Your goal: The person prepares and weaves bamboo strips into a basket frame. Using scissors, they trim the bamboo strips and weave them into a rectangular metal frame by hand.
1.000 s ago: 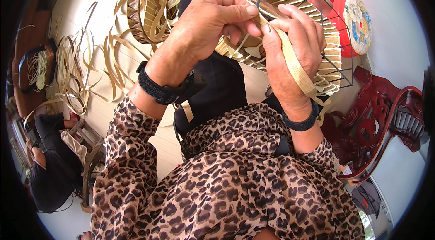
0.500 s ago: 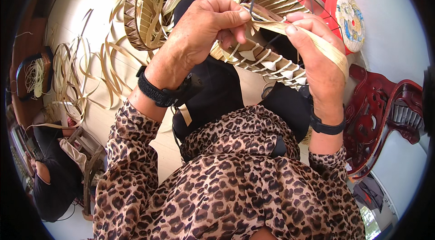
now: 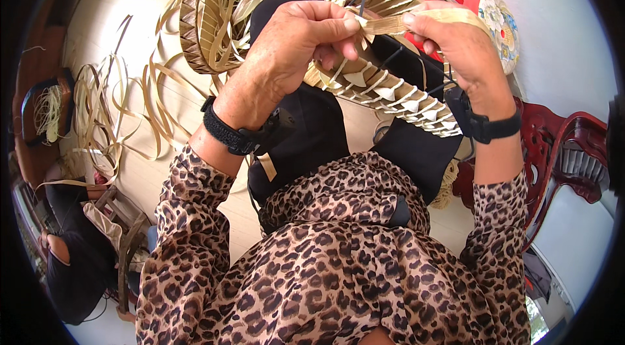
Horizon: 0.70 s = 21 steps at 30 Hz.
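Observation:
A flat, pale woven-fibre strip (image 3: 384, 25) is stretched between my two hands above a basket frame. My left hand (image 3: 296, 39) pinches one end of it between thumb and forefinger, close to the frame's far left corner. Further right, my right hand (image 3: 459, 45) grips the strip, whose loose length runs over the hand. The half-covered basket (image 3: 397, 100) has black wire bars, and pale strips wrap its near side in slanted rows. It rests across my knees, and its far side is wrapped too.
A finished-looking woven basket (image 3: 195, 26) full of fibre strips stands at the far left. Loose strips (image 3: 104, 110) lie tangled on the floor. A red stool with a patterned round top (image 3: 500, 29) and a dark red carved chair (image 3: 553, 149) are at right. Another person (image 3: 75, 260) sits lower left.
My right hand has moved right and turned over, drawing the strip out straighter and flatter. My left hand has stayed nearly in place.

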Each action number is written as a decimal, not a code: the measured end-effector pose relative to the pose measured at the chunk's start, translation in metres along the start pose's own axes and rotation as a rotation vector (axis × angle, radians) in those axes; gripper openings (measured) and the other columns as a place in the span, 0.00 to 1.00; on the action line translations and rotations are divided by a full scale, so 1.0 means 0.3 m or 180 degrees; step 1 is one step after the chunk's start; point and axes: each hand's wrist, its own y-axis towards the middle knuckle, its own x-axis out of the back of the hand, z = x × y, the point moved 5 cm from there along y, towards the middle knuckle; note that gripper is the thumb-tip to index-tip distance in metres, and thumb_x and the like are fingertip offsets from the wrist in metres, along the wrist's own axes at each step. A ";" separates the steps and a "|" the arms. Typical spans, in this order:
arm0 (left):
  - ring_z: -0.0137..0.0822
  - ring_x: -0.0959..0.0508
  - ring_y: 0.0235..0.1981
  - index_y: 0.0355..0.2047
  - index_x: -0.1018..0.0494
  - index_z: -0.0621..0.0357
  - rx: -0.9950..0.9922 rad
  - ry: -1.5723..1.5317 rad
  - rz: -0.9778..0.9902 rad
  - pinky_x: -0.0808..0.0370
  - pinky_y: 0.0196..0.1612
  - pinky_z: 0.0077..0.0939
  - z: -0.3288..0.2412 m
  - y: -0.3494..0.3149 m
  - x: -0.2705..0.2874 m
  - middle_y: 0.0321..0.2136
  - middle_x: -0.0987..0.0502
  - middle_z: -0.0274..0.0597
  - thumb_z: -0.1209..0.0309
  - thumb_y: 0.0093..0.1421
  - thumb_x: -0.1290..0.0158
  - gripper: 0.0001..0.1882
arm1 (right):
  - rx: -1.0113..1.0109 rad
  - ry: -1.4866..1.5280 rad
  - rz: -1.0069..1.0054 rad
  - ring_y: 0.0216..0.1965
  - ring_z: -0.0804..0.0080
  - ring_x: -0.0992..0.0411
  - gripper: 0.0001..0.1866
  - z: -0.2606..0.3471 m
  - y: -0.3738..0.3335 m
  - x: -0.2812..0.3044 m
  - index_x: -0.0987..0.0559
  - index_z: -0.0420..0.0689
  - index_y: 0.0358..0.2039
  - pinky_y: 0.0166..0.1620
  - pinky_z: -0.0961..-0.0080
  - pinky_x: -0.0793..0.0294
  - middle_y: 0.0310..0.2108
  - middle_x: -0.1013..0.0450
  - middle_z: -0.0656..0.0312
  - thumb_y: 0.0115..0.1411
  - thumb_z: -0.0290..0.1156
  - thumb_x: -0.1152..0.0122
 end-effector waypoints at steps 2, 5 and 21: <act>0.20 0.29 0.18 0.25 0.29 0.62 -0.0041 0.0048 0.0004 0.35 0.19 0.08 0.001 0.001 0.001 0.21 0.27 0.37 0.73 0.54 0.52 0.05 | -0.0285 -0.0056 0.0047 0.18 0.83 0.38 0.10 -0.018 0.026 0.003 0.27 0.39 0.20 0.22 0.86 0.39 0.17 0.34 0.68 0.49 0.33 0.45; 0.20 0.29 0.18 0.25 0.29 0.62 -0.0097 0.0173 -0.0004 0.35 0.18 0.08 0.003 0.006 0.006 0.20 0.27 0.36 0.73 0.54 0.52 0.05 | -0.0629 -0.0252 0.0164 0.16 0.84 0.39 0.12 -0.025 0.045 -0.014 0.27 0.38 0.19 0.20 0.88 0.40 0.16 0.34 0.67 0.49 0.34 0.45; 0.21 0.33 0.10 0.19 0.30 0.61 -0.0036 0.0387 -0.0416 0.41 0.12 0.10 0.005 0.024 0.011 0.12 0.30 0.34 0.68 0.52 0.49 0.10 | 0.1028 -0.2878 0.0263 0.17 0.54 0.36 0.19 0.101 -0.005 -0.033 0.30 0.35 0.14 0.23 0.64 0.39 0.13 0.36 0.49 0.51 0.38 0.52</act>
